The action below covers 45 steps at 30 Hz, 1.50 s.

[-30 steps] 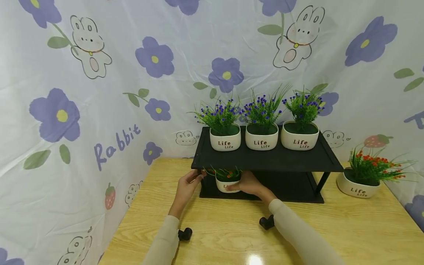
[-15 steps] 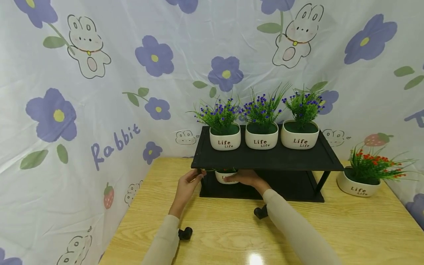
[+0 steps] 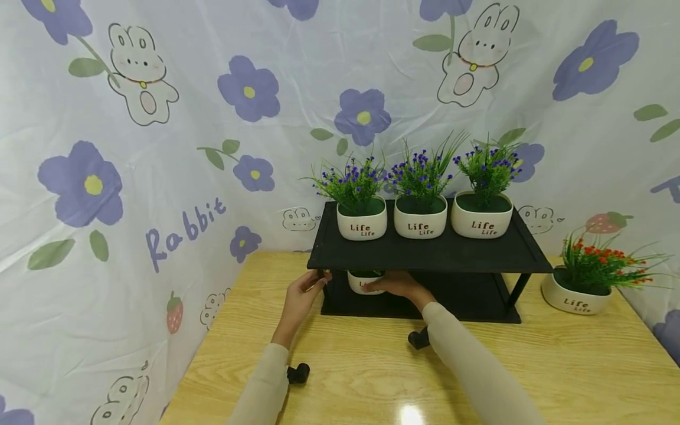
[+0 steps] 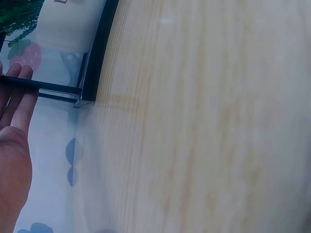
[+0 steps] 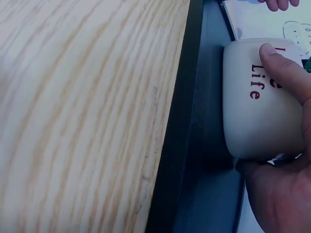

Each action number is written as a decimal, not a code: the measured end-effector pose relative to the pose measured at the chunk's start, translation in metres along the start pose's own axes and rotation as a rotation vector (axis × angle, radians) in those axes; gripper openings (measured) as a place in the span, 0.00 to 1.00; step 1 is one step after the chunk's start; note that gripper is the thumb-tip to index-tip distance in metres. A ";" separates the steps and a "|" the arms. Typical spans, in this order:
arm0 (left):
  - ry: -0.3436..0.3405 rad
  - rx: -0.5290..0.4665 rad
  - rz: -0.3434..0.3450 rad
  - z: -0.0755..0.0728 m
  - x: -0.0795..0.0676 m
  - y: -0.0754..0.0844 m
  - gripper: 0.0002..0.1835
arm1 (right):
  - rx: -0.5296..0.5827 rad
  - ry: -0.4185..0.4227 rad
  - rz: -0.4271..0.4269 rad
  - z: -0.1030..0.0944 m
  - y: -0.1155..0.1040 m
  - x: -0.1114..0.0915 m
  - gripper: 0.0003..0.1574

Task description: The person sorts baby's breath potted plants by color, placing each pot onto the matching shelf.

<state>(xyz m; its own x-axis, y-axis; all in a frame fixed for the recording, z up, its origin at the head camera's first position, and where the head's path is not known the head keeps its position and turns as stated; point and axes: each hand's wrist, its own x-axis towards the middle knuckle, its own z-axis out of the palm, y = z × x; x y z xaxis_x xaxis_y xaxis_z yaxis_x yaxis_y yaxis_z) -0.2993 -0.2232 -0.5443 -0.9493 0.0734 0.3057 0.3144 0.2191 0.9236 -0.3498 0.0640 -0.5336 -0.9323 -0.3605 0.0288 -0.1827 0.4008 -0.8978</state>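
Observation:
A black two-tier shelf (image 3: 430,256) stands on the table. My left hand (image 3: 301,298) grips its front left post (image 4: 53,87), just under the upper tier. On the lower tier (image 3: 467,298), toward the left, a white potted plant (image 3: 357,284) marked "Life" is held by my right hand (image 3: 399,284). In the right wrist view the thumb (image 5: 279,65) lies across the front of the pot (image 5: 243,116), with the other fingers at its side. The upper tier hides most of this plant's foliage in the head view.
Three white pots with purple flowers (image 3: 362,225) (image 3: 419,224) (image 3: 482,223) line the upper tier. Right of the shelf, a pot with red flowers (image 3: 576,295) sits on the wooden table (image 3: 350,378). A patterned curtain (image 3: 191,147) hangs behind.
My right hand has pushed the potted plant farther back on the lower tier, so its red flowers have gone under the upper tier. The left hand has stayed at the post.

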 end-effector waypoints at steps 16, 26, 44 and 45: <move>0.000 0.007 -0.004 0.000 0.001 0.003 0.16 | -0.004 -0.026 0.009 -0.004 0.001 -0.001 0.63; 0.014 -0.003 -0.025 0.000 0.002 0.003 0.17 | -0.109 0.026 0.046 -0.032 0.003 -0.028 0.62; 0.028 0.004 0.005 0.001 0.004 -0.001 0.16 | -0.181 0.312 -0.198 -0.099 0.012 -0.117 0.09; 0.028 0.003 0.004 0.001 0.004 -0.001 0.15 | -0.205 0.318 -0.197 -0.104 0.012 -0.123 0.07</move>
<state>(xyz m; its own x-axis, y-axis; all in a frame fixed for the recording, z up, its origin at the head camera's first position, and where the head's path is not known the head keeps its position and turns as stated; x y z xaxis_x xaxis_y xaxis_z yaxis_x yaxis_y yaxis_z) -0.3035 -0.2218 -0.5441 -0.9475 0.0471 0.3162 0.3186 0.2217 0.9216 -0.2696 0.2009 -0.5027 -0.9174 -0.1818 0.3541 -0.3953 0.5206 -0.7568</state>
